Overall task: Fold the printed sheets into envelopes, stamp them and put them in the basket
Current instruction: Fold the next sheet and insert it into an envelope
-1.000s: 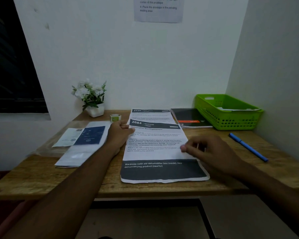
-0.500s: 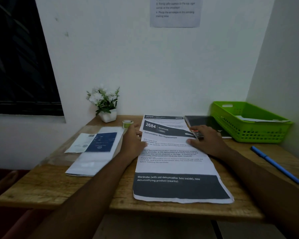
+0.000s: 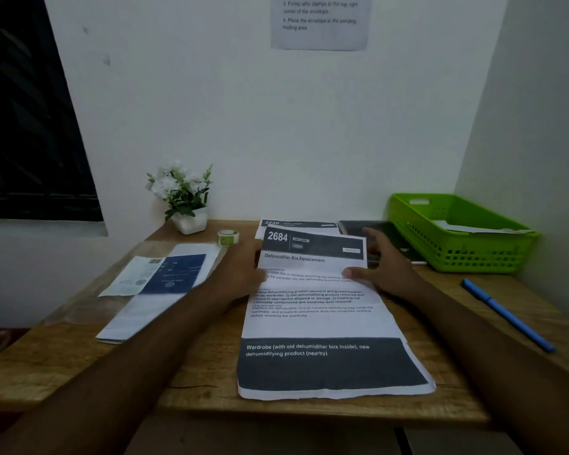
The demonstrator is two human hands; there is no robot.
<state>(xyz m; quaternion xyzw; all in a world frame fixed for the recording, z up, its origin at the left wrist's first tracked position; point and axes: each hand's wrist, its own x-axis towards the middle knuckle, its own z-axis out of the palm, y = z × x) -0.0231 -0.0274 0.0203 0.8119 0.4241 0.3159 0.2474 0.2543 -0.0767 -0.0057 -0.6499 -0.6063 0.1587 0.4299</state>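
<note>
A printed sheet headed "2684 Bedroom" lies lengthwise on the wooden table, its dark bottom band toward me. Its far end is lifted off the table and bends toward me. My left hand pinches the sheet's far left corner. My right hand pinches the far right corner, thumb on top. A second sheet headed "2720" lies flat behind it. A green basket stands at the back right with white paper inside. A small roll of stickers sits near the plant.
White envelopes with a blue printed leaflet lie at the left. A potted white-flower plant stands at the back. A black notebook lies beside the basket, a blue pen at the right. An instruction notice hangs on the wall.
Both hands moved to the far end of the top sheet and lifted it from the table, so it now curls toward me. The camera has tilted and moved closer.
</note>
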